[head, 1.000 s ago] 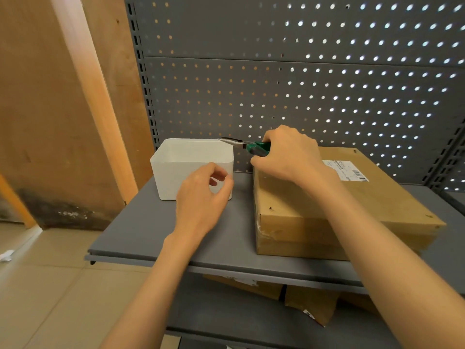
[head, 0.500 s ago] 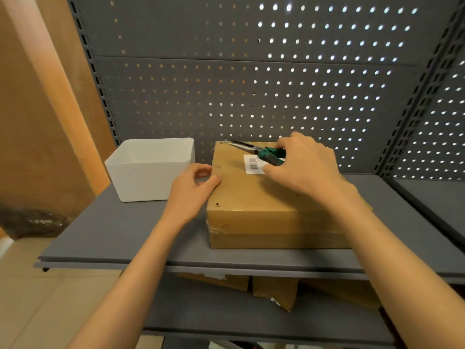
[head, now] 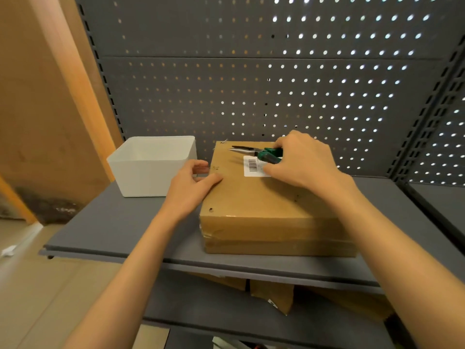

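Note:
A flat brown cardboard box with a barcode label lies on the grey shelf. My right hand grips green-handled needle-nose pliers over the box's far top; their slightly parted jaws point left toward a small metal staple at the far left corner. My left hand holds the box's left edge, thumb on top, fingers curled at its side. A white plastic bin stands left of the box.
A grey pegboard back panel rises behind the shelf, with a slotted upright at right. Wooden boards lean at left. Brown cardboard pieces lie on the lower shelf. The tiled floor shows at bottom left.
The view swung to centre the box. My left hand went from hovering near the bin to the box's left edge. The pliers moved from beside the bin to above the box top.

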A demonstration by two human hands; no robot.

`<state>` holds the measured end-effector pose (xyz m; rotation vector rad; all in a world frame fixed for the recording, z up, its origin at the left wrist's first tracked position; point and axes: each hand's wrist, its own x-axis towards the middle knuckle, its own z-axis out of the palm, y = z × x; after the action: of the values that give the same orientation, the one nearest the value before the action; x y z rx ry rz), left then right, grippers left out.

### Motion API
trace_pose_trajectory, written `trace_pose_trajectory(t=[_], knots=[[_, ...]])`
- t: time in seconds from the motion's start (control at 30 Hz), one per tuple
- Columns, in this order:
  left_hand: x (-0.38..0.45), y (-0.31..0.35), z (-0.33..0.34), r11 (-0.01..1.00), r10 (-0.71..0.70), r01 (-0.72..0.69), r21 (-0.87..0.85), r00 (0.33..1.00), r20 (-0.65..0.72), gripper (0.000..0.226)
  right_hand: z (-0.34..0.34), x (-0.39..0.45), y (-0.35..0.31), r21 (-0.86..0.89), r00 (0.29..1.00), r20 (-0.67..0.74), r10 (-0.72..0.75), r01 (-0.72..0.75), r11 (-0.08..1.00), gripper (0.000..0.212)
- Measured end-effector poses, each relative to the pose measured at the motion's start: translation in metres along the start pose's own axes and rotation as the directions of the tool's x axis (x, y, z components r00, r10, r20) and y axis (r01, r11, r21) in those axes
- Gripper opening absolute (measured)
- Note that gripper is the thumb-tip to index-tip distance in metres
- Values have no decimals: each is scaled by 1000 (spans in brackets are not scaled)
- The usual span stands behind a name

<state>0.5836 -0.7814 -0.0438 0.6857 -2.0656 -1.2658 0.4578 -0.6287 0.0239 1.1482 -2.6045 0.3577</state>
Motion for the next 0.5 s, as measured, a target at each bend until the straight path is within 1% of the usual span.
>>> trace_pose_trajectory(t=[0.1, 0.2, 0.3, 0.37, 0.5], knots=[[12, 3, 5, 997, -31, 35, -71, 998, 49, 57, 4, 11, -1, 9, 1000, 28, -5, 4, 1000, 35], [29, 4, 13, 986, -66, 80, -143, 993, 100, 62, 6, 23, 0, 25, 998, 55, 18, -19, 1000, 35], [44, 1, 22, 939, -147, 189, -286, 976, 163, 66, 8, 34, 0, 32, 995, 84, 50, -53, 998, 35], [55, -6, 26, 910, -202, 254, -328, 962, 184, 71, 10, 43, -1, 44, 991, 113, 71, -76, 996, 37], [78, -19, 30, 851, -279, 332, -408, 942, 185, 82, 18, 60, 0, 34, 984, 152, 92, -99, 995, 42]])
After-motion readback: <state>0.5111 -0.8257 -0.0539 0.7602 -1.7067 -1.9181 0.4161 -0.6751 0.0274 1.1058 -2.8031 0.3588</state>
